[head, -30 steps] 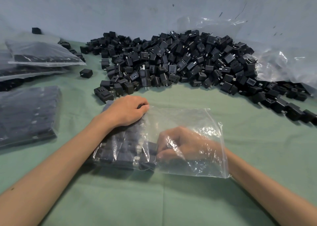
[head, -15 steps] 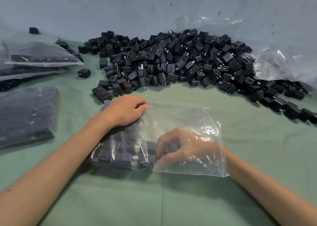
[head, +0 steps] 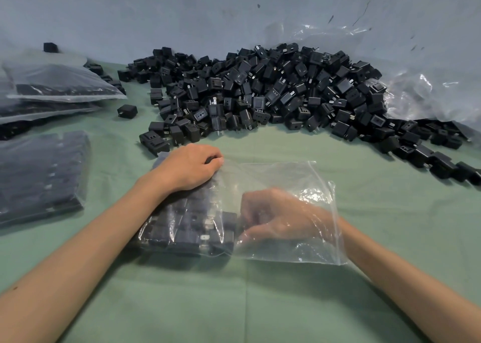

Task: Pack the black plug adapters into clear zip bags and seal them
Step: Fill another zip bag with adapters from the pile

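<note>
Plastic zip bag (head: 286, 176) before me is half full, unsealed: my left hand (head: 187, 168) grips its far edge, right hand (head: 273, 215) inside curls against adapters (head: 187, 228), grasp unclear. Big pile (head: 260, 92) remains.

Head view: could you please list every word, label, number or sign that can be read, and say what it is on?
No text can be read anywhere.
Adapters: no legible print; any moulded marks are too small to read.
Open bag: no print shows.
Packed bags: the pale specks inside are too blurred to read.
Wall: scuffs only.
</note>
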Motion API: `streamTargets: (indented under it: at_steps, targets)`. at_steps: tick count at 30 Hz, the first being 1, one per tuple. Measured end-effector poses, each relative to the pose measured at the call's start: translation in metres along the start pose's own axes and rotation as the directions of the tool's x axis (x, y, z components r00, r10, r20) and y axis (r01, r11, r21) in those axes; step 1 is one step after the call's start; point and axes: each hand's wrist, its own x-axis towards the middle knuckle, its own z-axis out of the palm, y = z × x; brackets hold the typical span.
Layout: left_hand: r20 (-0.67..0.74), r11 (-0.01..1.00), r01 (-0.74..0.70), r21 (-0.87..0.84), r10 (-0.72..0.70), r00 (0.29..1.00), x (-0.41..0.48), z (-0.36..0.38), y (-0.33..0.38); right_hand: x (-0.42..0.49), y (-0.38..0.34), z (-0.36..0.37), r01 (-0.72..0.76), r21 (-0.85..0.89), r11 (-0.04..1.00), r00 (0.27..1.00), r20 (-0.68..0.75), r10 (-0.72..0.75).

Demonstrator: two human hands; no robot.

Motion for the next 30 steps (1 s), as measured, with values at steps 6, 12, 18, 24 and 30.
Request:
streamTargets:
  at_steps: [6, 12, 18, 24, 30]
  targets:
    - [0.02, 1.0, 0.005, -0.003, -0.005, 1.0, 0.0, 0.0, 0.0, 0.007, 0.012, 0.012, 0.206, 0.122, 0.971, 0.978, -0.059, -0.2]
    - [0.016, 1.0, 0.0, 0.004, 0.0, 1.0, 0.001, 0.0, -0.001, 0.014, 0.015, 0.009, 0.308, 0.06, 0.95, 0.95, -0.072, -0.303]
    - [0.021, 1.0, -0.007, -0.006, 0.007, 1.0, 0.0, 0.001, -0.001, 0.009, 0.017, 0.014, 0.271, 0.167, 0.948, 0.961, -0.098, -0.258]
    - [0.02, 1.0, 0.0, -0.012, 0.0, 1.0, 0.0, 0.0, -0.002, 0.008, 0.015, 0.004, 0.114, 0.238, 0.965, 0.993, 0.002, -0.118]
    - [0.025, 1.0, 0.001, -0.012, 0.0, 1.0, 0.001, 0.0, -0.001, 0.008, 0.016, 0.009, 0.028, 0.251, 0.968, 0.999, 0.028, -0.036]
